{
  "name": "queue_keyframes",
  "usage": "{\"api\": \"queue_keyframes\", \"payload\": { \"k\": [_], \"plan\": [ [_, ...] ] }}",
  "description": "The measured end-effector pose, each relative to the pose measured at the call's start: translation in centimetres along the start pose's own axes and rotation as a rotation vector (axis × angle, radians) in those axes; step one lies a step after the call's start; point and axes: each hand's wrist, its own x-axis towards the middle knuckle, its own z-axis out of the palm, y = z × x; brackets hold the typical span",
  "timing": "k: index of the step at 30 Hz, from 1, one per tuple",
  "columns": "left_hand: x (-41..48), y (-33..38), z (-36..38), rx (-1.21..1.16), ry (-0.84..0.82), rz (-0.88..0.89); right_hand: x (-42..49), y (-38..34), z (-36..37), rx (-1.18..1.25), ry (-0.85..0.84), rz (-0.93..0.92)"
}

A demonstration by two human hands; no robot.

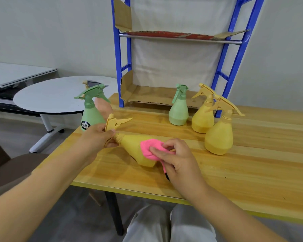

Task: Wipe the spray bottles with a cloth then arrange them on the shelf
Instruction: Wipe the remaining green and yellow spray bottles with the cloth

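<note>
While the left hand (pixel 98 137) curls round the neck of a yellow spray bottle (pixel 132 145), just under its trigger head, the bottle lies tilted on its side over the near left part of the wooden table (pixel 234 172). The right hand (pixel 180 159) pinches a pink cloth (pixel 150 147) and presses it against the bottle's body. A labelled green bottle (pixel 91 114) stands at the table's left edge. Farther right, a plain green bottle (pixel 178 110), a far yellow bottle (pixel 202 117) and a nearer yellow bottle (pixel 219 137) stand upright before the blue shelf (pixel 238 49), its bottom level lined with cardboard (pixel 147 95).
</note>
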Motion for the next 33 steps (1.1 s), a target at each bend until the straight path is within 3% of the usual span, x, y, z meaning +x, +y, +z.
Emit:
{"api": "queue_keyframes", "payload": {
  "k": [5,7,10,15,22,28,33],
  "plan": [
    [0.4,-0.4,0.0,0.015,0.049,-0.08,-0.8,-0.8,0.4,-0.26,-0.21,-0.128],
    [0.4,-0.3,0.0,0.025,0.035,-0.095,-0.9,-0.4,0.5,-0.384,-0.229,-0.245],
    [0.3,0.1,-0.2,0.025,-0.03,-0.1,-0.5,0.0,0.1,-0.393,-0.185,-0.277],
    [0.2,0.8,-0.7,0.039,-0.198,0.011,1.5,0.2,-0.8,-0.043,-0.008,0.052],
    [0.3,1.3,-1.7,0.231,-0.321,0.178,5.5,0.3,-2.9,0.201,-0.17,0.49],
    [0.3,1.6,-2.6,0.326,-0.408,0.278,6.6,1.5,-3.6,0.309,-0.248,0.696],
    [-0.2,1.6,-2.5,0.358,-0.384,0.34,5.3,2.6,-2.6,0.155,-0.32,0.647]
  ]
}}
